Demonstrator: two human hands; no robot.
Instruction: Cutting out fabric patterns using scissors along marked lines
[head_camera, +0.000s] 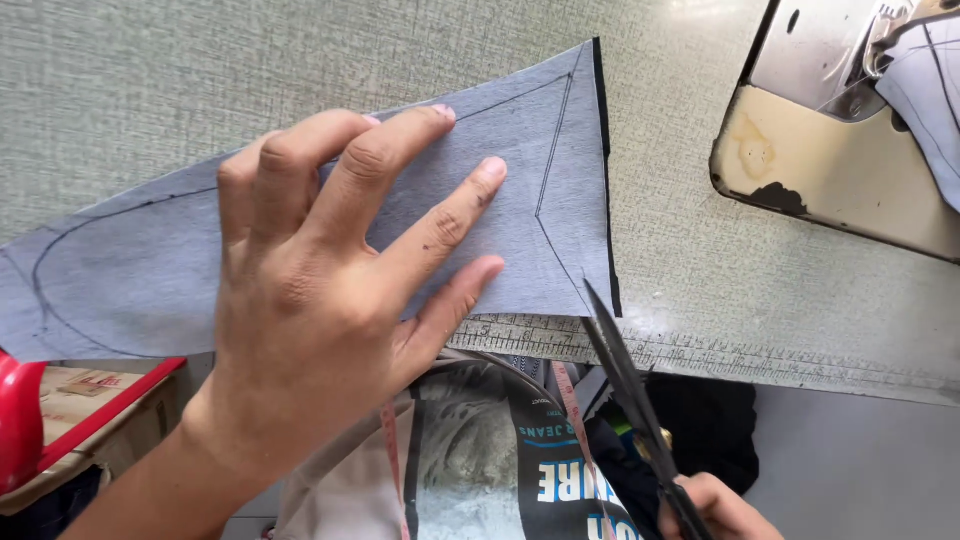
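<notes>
The table (200, 70) was covered in a pale grey-green, finely textured surface, and a ruler scale (720, 355) ran along its near edge. A grey fabric piece (540, 150) lay flat on it, reaching from the left edge of view toward the middle, marked with dark curved and straight pen lines and edged in black on its right side; its lower left part hung out past the table edge. At the upper right, the cream-coloured base of a sewing machine (800, 150) sat on the table, its paint chipped and stained, well apart from the fabric.
</notes>
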